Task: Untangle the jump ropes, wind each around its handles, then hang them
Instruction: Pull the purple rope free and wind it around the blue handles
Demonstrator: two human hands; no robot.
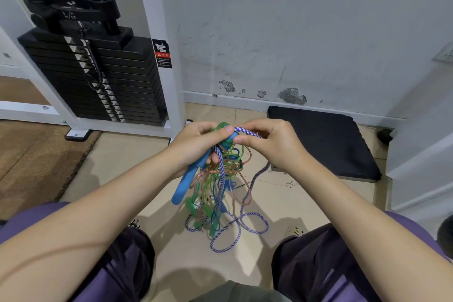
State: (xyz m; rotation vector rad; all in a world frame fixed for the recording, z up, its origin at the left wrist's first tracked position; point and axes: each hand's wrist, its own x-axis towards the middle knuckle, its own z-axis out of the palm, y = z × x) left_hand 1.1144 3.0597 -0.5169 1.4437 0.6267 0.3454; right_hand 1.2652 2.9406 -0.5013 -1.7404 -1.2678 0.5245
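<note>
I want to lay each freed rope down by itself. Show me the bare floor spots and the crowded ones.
Bare tile lies between the brown mat and the tangle, under the left hand. A smaller bare strip lies between the tangle and the black pad, below the right hand. Crowded: between the knees, where purple-white rope loops on the floor.

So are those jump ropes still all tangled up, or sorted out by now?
Still tangled. The jump ropes hang as one knotted clump from the left hand and right hand, green, blue, pink and braided cords crossing, loops trailing on the floor.
</note>
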